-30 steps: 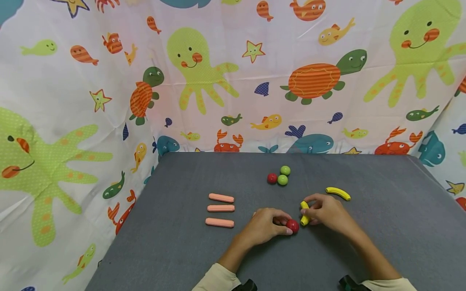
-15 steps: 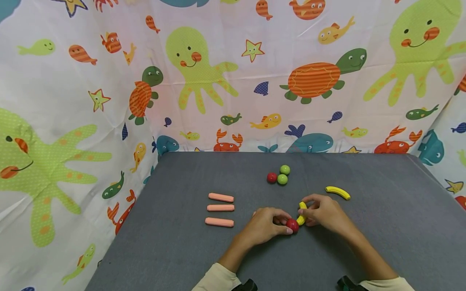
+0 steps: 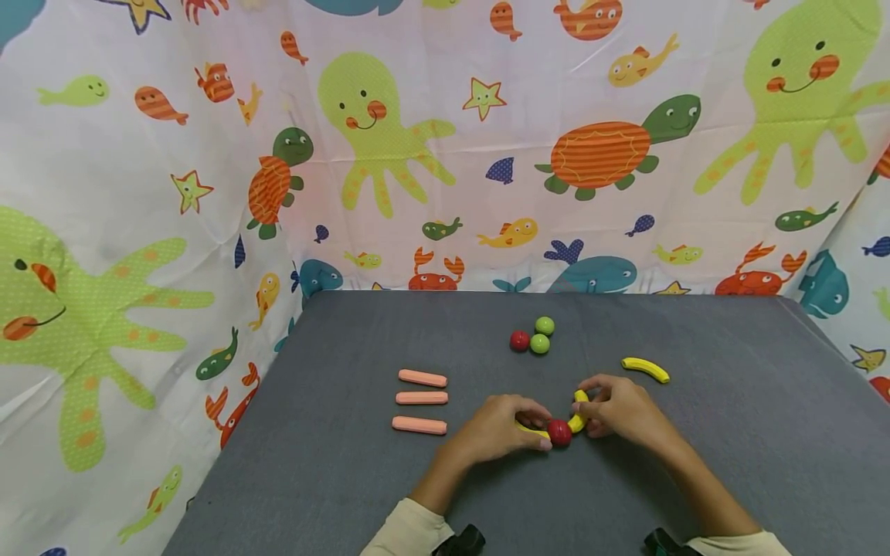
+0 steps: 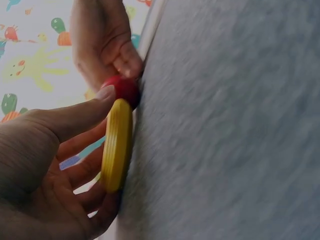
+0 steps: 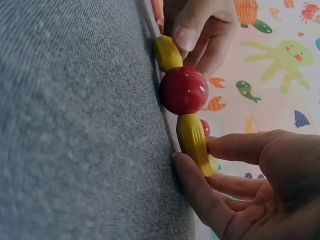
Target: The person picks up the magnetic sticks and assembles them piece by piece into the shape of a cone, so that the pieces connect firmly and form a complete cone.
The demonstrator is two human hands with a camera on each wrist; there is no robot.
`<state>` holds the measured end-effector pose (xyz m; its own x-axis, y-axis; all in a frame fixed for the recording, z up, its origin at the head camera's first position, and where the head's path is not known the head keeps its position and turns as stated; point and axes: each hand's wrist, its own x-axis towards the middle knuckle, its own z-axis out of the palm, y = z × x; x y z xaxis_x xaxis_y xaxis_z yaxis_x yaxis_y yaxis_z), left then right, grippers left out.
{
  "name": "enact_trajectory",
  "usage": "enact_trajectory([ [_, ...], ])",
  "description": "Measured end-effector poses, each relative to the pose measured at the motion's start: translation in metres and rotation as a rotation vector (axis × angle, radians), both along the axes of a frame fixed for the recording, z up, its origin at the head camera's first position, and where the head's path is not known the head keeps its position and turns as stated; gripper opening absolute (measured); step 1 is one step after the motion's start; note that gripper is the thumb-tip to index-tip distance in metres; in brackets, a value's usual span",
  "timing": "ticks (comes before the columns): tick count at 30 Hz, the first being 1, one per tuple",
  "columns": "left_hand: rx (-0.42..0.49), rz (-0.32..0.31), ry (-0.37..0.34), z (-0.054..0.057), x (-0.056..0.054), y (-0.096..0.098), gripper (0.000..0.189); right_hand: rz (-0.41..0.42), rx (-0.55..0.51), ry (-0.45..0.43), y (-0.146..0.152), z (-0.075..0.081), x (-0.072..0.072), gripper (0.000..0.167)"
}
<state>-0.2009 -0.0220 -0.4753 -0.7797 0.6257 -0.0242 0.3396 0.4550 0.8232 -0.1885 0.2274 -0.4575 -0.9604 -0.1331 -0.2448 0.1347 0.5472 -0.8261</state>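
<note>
Grey desk (image 3: 306, 479), sea-creature curtain (image 3: 431, 93) behind: your three-piece row sits end to end.
One ball-and-ends row looks assembled; whether it's fixed together you can't tell. Another yellow piece (image 3: 646, 369), three pink sticks (image 3: 421, 398), two green balls (image 3: 540, 344) and a second red ball (image 3: 519, 340) lie apart, seemingly unused. Your left hand (image 3: 502, 426) grips the left yellow piece (image 4: 117, 145), your right hand (image 3: 619, 405) pinches the right yellow piece (image 5: 192, 137); both grooved, touching the glossy red ball (image 3: 559, 432) between them, near you.

Ball (image 5: 184, 91) between two bananas (image 5: 192, 137), sausages (image 3: 422, 398) left
</note>
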Motion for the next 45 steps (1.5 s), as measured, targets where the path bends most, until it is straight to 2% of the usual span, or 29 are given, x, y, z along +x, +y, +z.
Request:
enact_trajectory([
  [4, -0.018, -0.006, -0.012, 0.003, -0.005, -0.010, 0.035, 0.007, 0.022, 0.008, 0.001, -0.002, 0.000, 0.047],
  [11, -0.052, 0.012, -0.013, 0.009, -0.010, -0.029, 0.030, 0.029, 0.099, 0.032, -0.001, -0.004, -0.001, 0.057],
  [17, -0.082, 0.006, -0.025, 0.012, -0.011, -0.033, 0.018, 0.045, 0.119, 0.058, -0.004, -0.005, 0.001, 0.059],
  [20, -0.096, -0.013, -0.034, 0.012, -0.010, -0.031, 0.015, 0.047, 0.106, 0.065, -0.006, -0.004, 0.003, 0.056],
  [30, -0.109, -0.150, -0.072, 0.011, -0.002, -0.012, 0.012, 0.025, 0.133, 0.143, -0.005, -0.003, 0.004, 0.041],
  [35, -0.112, -0.175, -0.055, 0.008, 0.004, -0.002, 0.013, 0.027, 0.151, 0.179, -0.005, -0.003, 0.003, 0.036],
  [39, -0.108, -0.201, -0.053, 0.008, 0.008, 0.005, 0.015, 0.037, 0.178, 0.245, -0.004, -0.004, 0.002, 0.032],
  [45, -0.058, -0.229, -0.076, 0.005, 0.014, 0.014, 0.015, 0.037, 0.201, 0.321, -0.004, -0.006, 0.003, 0.023],
])
